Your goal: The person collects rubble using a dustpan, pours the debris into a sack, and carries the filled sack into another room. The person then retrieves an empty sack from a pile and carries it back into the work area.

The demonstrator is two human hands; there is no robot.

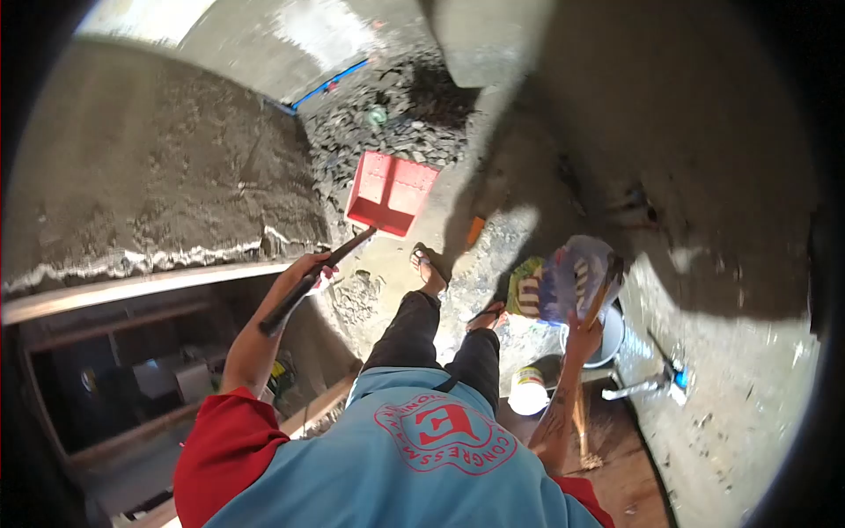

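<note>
My left hand (317,271) is closed round the dark handle of a red dustpan (390,192). The dustpan lies ahead of my feet, its pan beside a heap of rubble (352,141). On the right, my right hand (584,339) grips a wooden-handled tool (598,304), whose dark upper end stands in front of a clear plastic bag (574,264). Below that hand is the rim of a bucket (613,339).
A white container (528,392) stands right of my legs. An orange piece (475,231) lies on the floor. A blue strip (330,85) runs behind the rubble. Shelving (114,330) is at the left, and a blue-and-white tool (656,383) at the right.
</note>
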